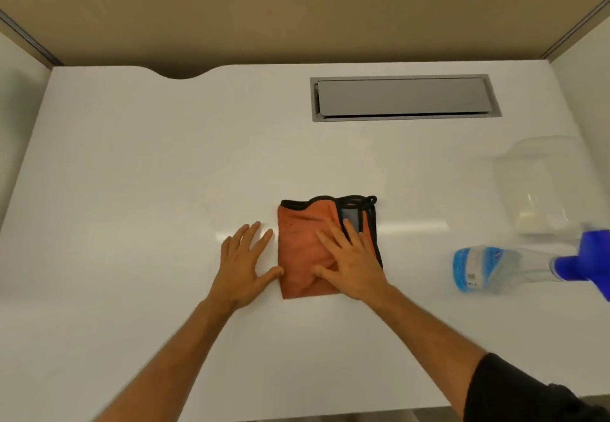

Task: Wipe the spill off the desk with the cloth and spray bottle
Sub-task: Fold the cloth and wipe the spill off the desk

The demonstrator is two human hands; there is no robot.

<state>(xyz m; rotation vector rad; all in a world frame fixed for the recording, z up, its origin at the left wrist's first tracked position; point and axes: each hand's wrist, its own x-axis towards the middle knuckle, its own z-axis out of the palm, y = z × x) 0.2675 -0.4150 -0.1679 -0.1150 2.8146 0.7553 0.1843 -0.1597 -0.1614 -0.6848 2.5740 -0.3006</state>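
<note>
An orange cloth [302, 240] with black edging lies folded on the white desk [148, 174], near the middle. My right hand [350, 263] rests flat on the cloth with its fingers spread. My left hand [246, 263] lies flat on the desk just left of the cloth, thumb touching its edge. A clear spray bottle [501, 268] with a blue trigger head lies on its side at the right. No spill is visible on the desk.
A clear plastic container [541, 187] stands at the right, behind the bottle. A grey cable hatch [404, 98] is set into the desk at the back right. Beige partition walls enclose the back and sides.
</note>
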